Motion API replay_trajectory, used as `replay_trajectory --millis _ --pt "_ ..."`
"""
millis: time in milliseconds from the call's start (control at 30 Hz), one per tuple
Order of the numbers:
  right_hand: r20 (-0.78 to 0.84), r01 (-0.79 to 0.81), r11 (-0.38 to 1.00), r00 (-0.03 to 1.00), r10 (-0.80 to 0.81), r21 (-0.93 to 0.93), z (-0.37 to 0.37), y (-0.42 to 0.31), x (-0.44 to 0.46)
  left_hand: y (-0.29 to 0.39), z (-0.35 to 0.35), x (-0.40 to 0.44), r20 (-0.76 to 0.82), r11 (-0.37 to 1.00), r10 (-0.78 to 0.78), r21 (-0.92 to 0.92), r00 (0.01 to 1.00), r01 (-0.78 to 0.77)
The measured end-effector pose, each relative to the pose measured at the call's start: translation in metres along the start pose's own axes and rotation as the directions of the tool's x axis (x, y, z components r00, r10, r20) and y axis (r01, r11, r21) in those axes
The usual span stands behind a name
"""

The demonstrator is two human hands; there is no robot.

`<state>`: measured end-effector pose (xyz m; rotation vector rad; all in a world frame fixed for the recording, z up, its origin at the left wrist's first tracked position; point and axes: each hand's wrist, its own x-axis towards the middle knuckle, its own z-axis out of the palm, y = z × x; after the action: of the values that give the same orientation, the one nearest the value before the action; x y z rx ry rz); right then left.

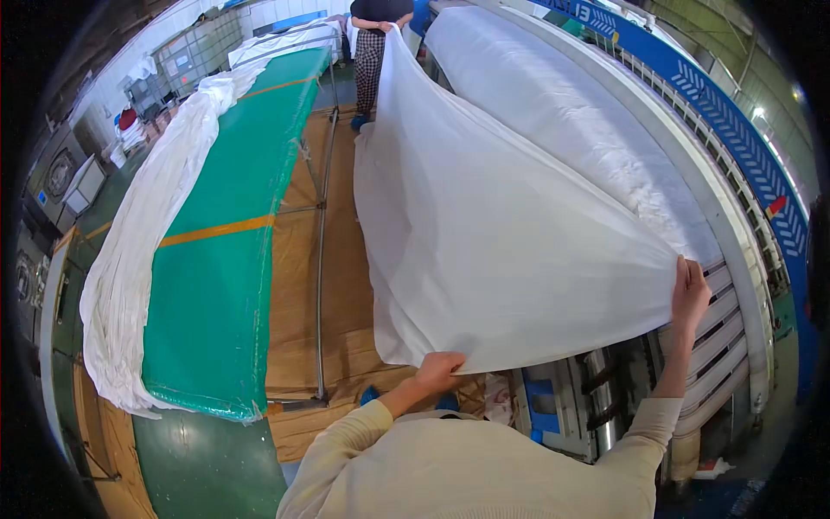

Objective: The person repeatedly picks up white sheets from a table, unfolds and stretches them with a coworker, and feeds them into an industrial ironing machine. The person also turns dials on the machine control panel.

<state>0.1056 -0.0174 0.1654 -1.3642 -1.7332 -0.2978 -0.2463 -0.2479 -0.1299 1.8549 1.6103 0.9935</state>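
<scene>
A large white sheet point(501, 233) hangs stretched between me and a co-worker point(379, 43) at the far end, who grips its far corner. My left hand point(438, 370) is closed on the sheet's near lower edge. Out to the right, my right hand point(690, 292) pinches the sheet's right corner, beside the machine's slatted belts point(722, 324). Between my hands the near edge sags slightly. Behind the sheet, white cloth point(553, 95) lies along the machine's feed bed, wrinkled towards its near end.
On the left stands a green-covered table point(207, 303) with orange straps and bunched white cloth point(147, 233) along its far side. A metal rail point(322, 242) runs beside it above brown floor covering point(294, 329). The machine's blue beam point(735, 112) borders the right.
</scene>
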Motion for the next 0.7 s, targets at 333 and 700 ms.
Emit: replay_trajectory --millis 333,700 --pt "0.005 0.089 0.996 0.996 -0.089 0.021 -0.023 0.024 -0.010 0.003 0.032 0.007 0.038 0.993 0.105 0.056 0.994 -0.107" --pt "-0.013 0.156 0.985 0.987 -0.158 -0.075 -0.019 0.038 -0.010 0.001 0.044 0.015 0.009 0.992 0.080 0.093 0.997 -0.080"
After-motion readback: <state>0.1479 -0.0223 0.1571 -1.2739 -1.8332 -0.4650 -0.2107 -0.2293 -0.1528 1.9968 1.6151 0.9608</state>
